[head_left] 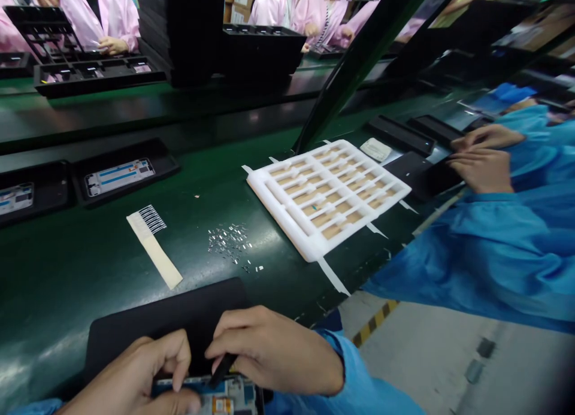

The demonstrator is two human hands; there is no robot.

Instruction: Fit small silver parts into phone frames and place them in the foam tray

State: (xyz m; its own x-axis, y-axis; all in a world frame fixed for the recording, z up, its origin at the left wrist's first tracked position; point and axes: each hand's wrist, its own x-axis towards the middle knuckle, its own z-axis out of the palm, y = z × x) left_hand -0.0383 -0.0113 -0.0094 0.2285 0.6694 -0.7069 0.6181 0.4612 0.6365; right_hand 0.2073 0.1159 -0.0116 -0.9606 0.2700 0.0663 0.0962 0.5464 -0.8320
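An opened phone [233, 397] with its inner parts bare lies at the bottom edge, partly cut off by the frame. My left hand [148, 373] grips its left side, index finger curled over the top edge and thumb over the parts. In my right hand [274, 349], a short black stick-like tool [222, 369] is pinched, its tip down at the phone's upper edge; its exact kind is unclear. Under and behind both hands lies a black mat [166, 319]. Small metal pieces [229, 244] are scattered on the green bench beyond it.
A white slotted tray [309, 247] is taped to the bench at centre right. Left of the metal pieces lies a cream strip with thin white strips [155, 250]. Black trays [126, 172] hold phone frames at the left. A co-worker's hands [483, 157] work at right.
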